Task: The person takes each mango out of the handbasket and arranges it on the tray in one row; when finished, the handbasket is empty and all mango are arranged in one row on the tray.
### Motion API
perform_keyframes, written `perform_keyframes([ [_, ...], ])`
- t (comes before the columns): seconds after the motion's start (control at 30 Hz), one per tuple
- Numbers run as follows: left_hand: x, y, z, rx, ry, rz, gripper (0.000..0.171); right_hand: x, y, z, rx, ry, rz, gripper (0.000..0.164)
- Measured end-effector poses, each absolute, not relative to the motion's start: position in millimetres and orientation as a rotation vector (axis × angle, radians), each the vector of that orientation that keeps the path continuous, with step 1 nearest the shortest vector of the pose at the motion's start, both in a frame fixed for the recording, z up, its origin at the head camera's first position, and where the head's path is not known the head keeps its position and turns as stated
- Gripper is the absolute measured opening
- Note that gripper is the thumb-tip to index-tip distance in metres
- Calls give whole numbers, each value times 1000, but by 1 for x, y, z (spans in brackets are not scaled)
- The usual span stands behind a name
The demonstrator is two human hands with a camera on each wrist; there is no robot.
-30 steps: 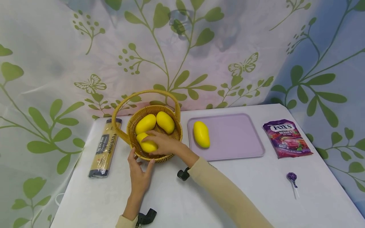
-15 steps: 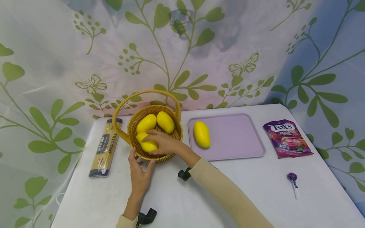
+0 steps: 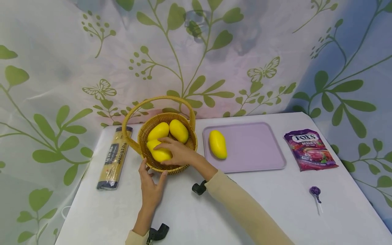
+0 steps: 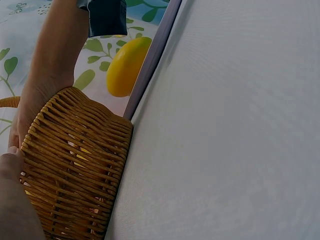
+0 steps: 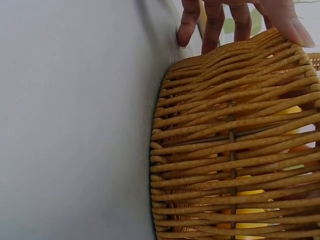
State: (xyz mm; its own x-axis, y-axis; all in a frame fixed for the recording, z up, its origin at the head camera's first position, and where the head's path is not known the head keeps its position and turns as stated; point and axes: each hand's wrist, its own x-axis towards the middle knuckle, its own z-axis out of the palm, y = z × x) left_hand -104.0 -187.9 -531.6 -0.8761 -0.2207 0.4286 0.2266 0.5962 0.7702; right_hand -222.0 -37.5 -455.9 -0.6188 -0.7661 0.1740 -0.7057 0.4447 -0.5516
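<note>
Inside the wicker basket (image 3: 196, 139) lie several yellow mangoes, among them a left-back mango (image 3: 158, 132) and a right-back mango (image 3: 179, 131). My right hand (image 3: 179, 152) reaches in over the near right rim and grips the front mango (image 3: 160, 153), thumb and fingers spread around it. My left hand (image 3: 151, 190) rests against the outside of the basket at its near left, thumb and fingers spread. In the right wrist view the left thumb (image 5: 295, 30) lies at the rim while the other fingers reach down the outside. The wicker wall mostly hides the mangoes in both wrist views.
Right of the basket lies a lilac tray (image 3: 254, 146) with one mango (image 3: 217, 144) on it. A spaghetti pack (image 3: 114, 160) lies to the left. At the far right are a purple candy bag (image 3: 310, 149) and a lollipop (image 3: 315, 195). The arched handle (image 3: 159, 98) rises behind.
The front mango in my right hand has shifted very slightly up. My left hand keeps its place at the basket. The whole head view has drifted slightly.
</note>
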Motion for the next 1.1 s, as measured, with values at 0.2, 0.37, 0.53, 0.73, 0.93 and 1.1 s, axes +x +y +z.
perform_keyframes([
  [0.2,-103,-187,-532,7,-2348,-1223,85,-222,-34,-457,-1351,2594,-971,55],
  [0.37,-103,-187,-531,2,-2351,-1222,84,-221,-27,-452,-1363,2589,-1044,54],
  [0.53,-104,-188,-531,-1,-2344,-1215,84,-220,-15,-443,-1343,2606,-1066,54],
  [0.73,-104,-188,-530,0,-2341,-1232,84,-217,3,-431,-1335,2650,-1117,54],
  [0.93,-103,-187,-529,-2,-2339,-1238,84,-212,27,-419,-1315,2699,-1202,54],
  [1.1,-103,-187,-529,-9,-2327,-1238,84,-208,51,-414,-1289,2719,-1272,55],
])
